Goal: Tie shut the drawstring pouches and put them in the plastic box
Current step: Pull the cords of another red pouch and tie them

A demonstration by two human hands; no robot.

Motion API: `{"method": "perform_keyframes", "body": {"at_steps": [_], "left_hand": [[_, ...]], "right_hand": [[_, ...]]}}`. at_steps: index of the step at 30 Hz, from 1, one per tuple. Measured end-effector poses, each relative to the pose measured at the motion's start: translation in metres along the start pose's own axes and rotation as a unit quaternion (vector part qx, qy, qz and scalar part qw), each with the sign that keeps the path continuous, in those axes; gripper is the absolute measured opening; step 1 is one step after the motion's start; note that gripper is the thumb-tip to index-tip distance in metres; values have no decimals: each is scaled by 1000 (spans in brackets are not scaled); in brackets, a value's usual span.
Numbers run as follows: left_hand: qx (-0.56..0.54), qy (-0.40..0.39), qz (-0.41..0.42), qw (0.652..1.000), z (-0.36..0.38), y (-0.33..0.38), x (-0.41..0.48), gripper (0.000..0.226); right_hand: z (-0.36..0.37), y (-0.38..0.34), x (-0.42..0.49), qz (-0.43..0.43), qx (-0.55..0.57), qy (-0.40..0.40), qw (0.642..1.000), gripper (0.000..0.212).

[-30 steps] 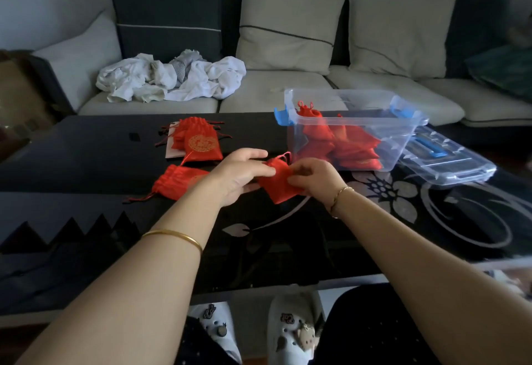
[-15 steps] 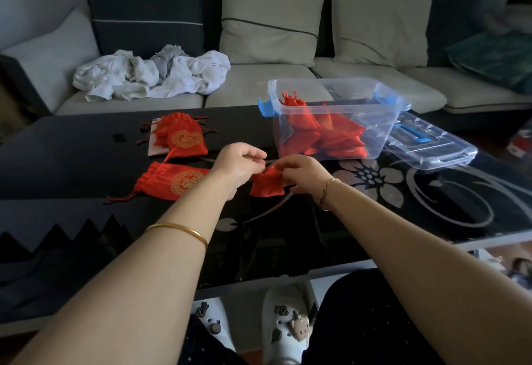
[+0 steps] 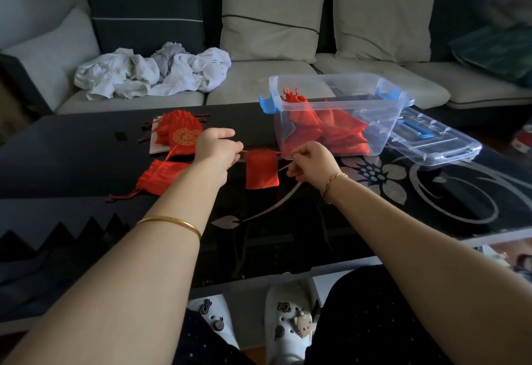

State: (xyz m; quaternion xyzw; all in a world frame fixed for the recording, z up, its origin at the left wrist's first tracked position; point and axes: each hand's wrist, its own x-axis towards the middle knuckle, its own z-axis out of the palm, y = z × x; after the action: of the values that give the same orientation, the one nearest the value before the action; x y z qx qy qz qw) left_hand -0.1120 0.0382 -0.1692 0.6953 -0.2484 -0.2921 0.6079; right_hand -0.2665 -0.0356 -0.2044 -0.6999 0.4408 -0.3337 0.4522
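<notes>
Bench (image 3: 86, 169): gleaming black.
Pouch (image 3: 261, 170): plain red, hanging, mouth seemingly cinched.
Hands: left hand (image 3: 217, 149), right hand (image 3: 312, 163) pinching its drawstrings (image 3: 283, 153).

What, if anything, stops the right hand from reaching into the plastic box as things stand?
Probably nothing, so yes. The plastic box stands just beyond the right hand, open-topped, its lid lying off beside it. The hand is only busy: it pinches the drawstring of the pouch, as the left hand does.
</notes>
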Motion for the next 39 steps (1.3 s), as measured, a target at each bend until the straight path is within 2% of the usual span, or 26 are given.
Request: {"method": "perform_keyframes", "body": {"at_steps": [4,6,11,15,17,20,24,27,30,32,34,37,39], "left_hand": [[-63,-6,-28,998,-9,4,-1,33],[-50,-10,-23,998,-14,3,-1,28],[114,-8,38,993,-26,0,0,30],[304,-33,120,944,-39,-6,0,25],[350,-22,138,926,-44,-7,-2,20],[371,-23,139,918,-48,-7,-3,14],[374,-12,125,919,-54,-7,-2,14],[366,11,124,922,-56,-7,0,18],[317,19,96,943,-55,-6,2,17],[277,27,77,957,-55,-6,3,16],[245,45,63,967,-55,-7,4,15],[193,68,41,978,-56,-7,5,17],[179,71,34,981,-55,-6,5,21]], "right_hand": [[-2,3,1,-16,-21,52,998,19],[-3,4,1,-19,-27,57,998,22],[-8,2,-2,1,5,49,999,20],[-12,-3,-7,60,125,26,990,17],[-15,-5,-7,93,195,16,976,16],[-18,-5,-5,143,277,17,950,21],[-21,-5,-4,176,341,37,923,26],[-22,-5,-3,197,422,57,883,27],[-23,-5,-1,201,497,64,842,21],[-24,-4,-1,191,487,70,849,16],[-26,-3,-3,176,439,74,878,12],[-28,-3,-6,131,299,64,943,8],[-28,-4,-7,102,196,51,974,10]]}}
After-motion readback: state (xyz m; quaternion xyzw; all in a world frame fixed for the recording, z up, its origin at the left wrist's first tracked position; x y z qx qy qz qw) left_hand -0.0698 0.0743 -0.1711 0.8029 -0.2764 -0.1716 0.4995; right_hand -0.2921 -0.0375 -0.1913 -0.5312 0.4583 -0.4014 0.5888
